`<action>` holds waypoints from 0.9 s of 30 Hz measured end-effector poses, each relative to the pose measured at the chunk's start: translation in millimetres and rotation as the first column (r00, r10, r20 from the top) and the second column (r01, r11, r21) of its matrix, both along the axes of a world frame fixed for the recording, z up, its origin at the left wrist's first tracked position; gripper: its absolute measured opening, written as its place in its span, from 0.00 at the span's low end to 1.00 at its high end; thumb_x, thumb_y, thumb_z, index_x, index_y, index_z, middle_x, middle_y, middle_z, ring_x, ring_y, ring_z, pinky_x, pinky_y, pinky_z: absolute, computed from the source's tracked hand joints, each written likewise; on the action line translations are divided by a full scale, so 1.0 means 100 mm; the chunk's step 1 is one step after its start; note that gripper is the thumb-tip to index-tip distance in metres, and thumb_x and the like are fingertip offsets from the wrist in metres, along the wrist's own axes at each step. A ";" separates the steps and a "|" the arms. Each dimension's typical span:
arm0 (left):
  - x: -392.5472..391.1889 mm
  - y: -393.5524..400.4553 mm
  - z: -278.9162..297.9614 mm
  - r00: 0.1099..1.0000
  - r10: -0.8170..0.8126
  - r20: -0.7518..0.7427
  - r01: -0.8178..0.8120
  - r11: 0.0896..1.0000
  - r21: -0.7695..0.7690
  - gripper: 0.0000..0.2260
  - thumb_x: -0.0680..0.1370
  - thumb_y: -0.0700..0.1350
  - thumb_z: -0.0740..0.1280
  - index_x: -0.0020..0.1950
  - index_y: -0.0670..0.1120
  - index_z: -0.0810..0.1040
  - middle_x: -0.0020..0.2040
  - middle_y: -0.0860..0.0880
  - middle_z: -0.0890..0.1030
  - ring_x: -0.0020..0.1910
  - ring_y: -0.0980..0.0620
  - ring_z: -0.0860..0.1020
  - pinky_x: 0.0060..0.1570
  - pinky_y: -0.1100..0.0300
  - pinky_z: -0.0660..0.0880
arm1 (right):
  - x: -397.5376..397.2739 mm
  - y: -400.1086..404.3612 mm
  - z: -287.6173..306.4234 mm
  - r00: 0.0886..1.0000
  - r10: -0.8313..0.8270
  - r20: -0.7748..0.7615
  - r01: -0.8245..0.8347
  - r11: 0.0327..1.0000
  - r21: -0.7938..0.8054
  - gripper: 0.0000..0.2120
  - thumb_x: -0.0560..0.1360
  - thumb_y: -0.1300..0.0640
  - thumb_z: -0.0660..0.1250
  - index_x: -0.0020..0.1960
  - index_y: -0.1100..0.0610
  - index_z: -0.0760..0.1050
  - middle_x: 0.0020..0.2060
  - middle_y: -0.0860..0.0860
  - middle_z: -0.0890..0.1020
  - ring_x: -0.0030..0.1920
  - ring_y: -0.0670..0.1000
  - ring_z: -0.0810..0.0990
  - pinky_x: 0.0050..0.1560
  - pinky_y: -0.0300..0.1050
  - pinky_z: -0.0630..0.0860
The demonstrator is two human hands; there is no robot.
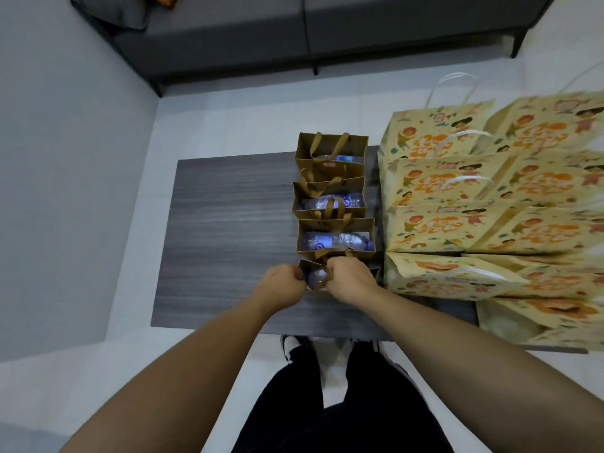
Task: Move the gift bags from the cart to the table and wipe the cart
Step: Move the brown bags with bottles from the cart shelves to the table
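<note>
Several small brown gift bags stand in a row down the middle of the dark wood-grain table [228, 223], each with a water bottle inside. The nearest brown bag [315, 277] sits close to the table's front edge. My left hand [281, 282] grips its left rim and my right hand [349, 277] grips its brown handle on the right side. Beyond it stands a second brown bag [336, 238], then a third [328, 197] and the farthest one [331, 152]. The cart is not in view.
Several large yellow printed gift bags [457, 191] with white handles fill the table's right part. A dark grey sofa [294, 37] runs along the far wall. The table's left half shows bare wood grain. My legs and shoes stand at the table's front edge.
</note>
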State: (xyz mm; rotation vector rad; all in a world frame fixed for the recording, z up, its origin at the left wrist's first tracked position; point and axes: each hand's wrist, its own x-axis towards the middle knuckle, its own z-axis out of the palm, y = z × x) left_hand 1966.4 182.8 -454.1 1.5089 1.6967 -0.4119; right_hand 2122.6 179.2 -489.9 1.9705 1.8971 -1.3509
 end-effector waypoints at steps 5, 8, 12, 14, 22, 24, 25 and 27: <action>0.01 0.15 0.07 0.992 -0.099 0.072 0.101 0.995 -0.014 0.06 0.79 0.45 0.67 0.53 0.46 0.82 0.49 0.47 0.81 0.50 0.48 0.80 0.49 0.55 0.78 | -0.05 -0.04 0.10 0.998 -0.020 0.064 0.019 1.000 0.007 0.11 0.76 0.48 0.69 0.54 0.53 0.78 0.52 0.54 0.81 0.52 0.58 0.80 0.52 0.51 0.78; -0.04 0.29 0.19 0.968 -0.244 0.065 0.242 0.970 0.038 0.09 0.79 0.43 0.64 0.55 0.44 0.82 0.52 0.45 0.82 0.54 0.46 0.79 0.52 0.54 0.76 | -0.11 -0.05 0.25 0.991 -0.067 0.113 0.063 0.997 0.039 0.15 0.72 0.49 0.70 0.56 0.55 0.78 0.51 0.55 0.81 0.53 0.59 0.81 0.50 0.48 0.77; -0.10 0.52 0.38 0.929 -0.358 0.092 0.346 0.930 0.128 0.08 0.81 0.46 0.64 0.56 0.47 0.81 0.49 0.49 0.80 0.51 0.50 0.78 0.51 0.56 0.75 | -0.18 -0.09 0.53 0.959 -0.223 0.174 0.198 0.969 0.149 0.14 0.71 0.52 0.68 0.56 0.49 0.80 0.51 0.52 0.83 0.54 0.57 0.81 0.53 0.49 0.79; -0.07 0.64 0.45 0.887 -0.455 0.078 0.435 0.880 0.193 0.09 0.80 0.47 0.64 0.54 0.46 0.82 0.51 0.46 0.81 0.53 0.48 0.79 0.52 0.55 0.77 | -0.18 -0.18 0.66 0.930 -0.321 0.181 0.281 0.935 0.214 0.17 0.71 0.52 0.69 0.60 0.47 0.79 0.53 0.52 0.82 0.56 0.57 0.80 0.53 0.49 0.79; 0.64 0.40 0.92 0.657 -0.752 0.052 0.707 0.639 0.303 0.09 0.77 0.47 0.64 0.51 0.46 0.81 0.50 0.44 0.81 0.50 0.44 0.79 0.45 0.53 0.78 | 0.13 -1.08 1.12 0.741 -0.645 0.187 0.575 0.753 0.320 0.22 0.74 0.55 0.68 0.68 0.52 0.75 0.57 0.55 0.81 0.57 0.58 0.79 0.52 0.51 0.79; 0.91 0.14 1.09 0.583 -0.810 0.056 0.755 0.566 0.330 0.13 0.79 0.47 0.63 0.62 0.47 0.80 0.59 0.44 0.79 0.57 0.44 0.77 0.54 0.54 0.77 | 0.27 -1.38 1.24 0.670 -0.719 0.181 0.638 0.684 0.355 0.25 0.73 0.55 0.68 0.71 0.51 0.73 0.61 0.55 0.80 0.60 0.57 0.79 0.53 0.50 0.79; 1.05 0.00 1.17 0.525 -0.850 0.036 0.792 0.504 0.346 0.16 0.80 0.47 0.63 0.66 0.47 0.78 0.62 0.44 0.77 0.60 0.44 0.76 0.55 0.55 0.76 | 0.35 -1.54 1.31 0.626 -0.760 0.174 0.674 0.640 0.369 0.26 0.73 0.55 0.68 0.71 0.51 0.73 0.63 0.54 0.80 0.60 0.56 0.79 0.53 0.49 0.79; 1.35 -0.31 1.33 0.386 -0.923 -0.001 0.853 0.356 0.381 0.19 0.81 0.48 0.62 0.72 0.47 0.74 0.66 0.44 0.76 0.63 0.44 0.76 0.52 0.56 0.73 | 0.50 -1.90 1.45 0.547 -0.822 0.160 0.721 0.560 0.409 0.24 0.75 0.55 0.67 0.70 0.50 0.74 0.62 0.53 0.80 0.59 0.56 0.79 0.51 0.47 0.78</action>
